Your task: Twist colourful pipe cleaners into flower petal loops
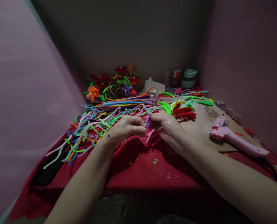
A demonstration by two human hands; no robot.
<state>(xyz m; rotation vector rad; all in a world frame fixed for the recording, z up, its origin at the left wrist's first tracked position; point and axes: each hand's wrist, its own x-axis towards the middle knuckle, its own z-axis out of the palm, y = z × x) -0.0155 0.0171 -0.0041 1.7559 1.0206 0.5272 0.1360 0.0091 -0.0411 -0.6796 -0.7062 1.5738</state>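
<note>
Near the front middle of the table, my right hand [167,126] pinches a purple pipe cleaner [147,122] that looks folded or bunched. My left hand [131,126] faces it from the left, thumb and fingers closed on the same pipe cleaner; a short purple end shows under the fingertips. Just below the fingers are pink pipe cleaner pieces [150,137]. Loose pipe cleaners [89,130] of many colours lie in a heap beyond and left of my left hand. Past my right hand are red pipe cleaner petals [184,112] and a bright green leaf shape [165,107].
A pink glue gun [236,138] rests on a cardboard sheet [205,124] at the right. Finished pipe cleaner flowers [115,81] stand at the back left. A lidded cup [189,78] and a dark can [176,78] are behind. Red cloth [138,174] covers the table.
</note>
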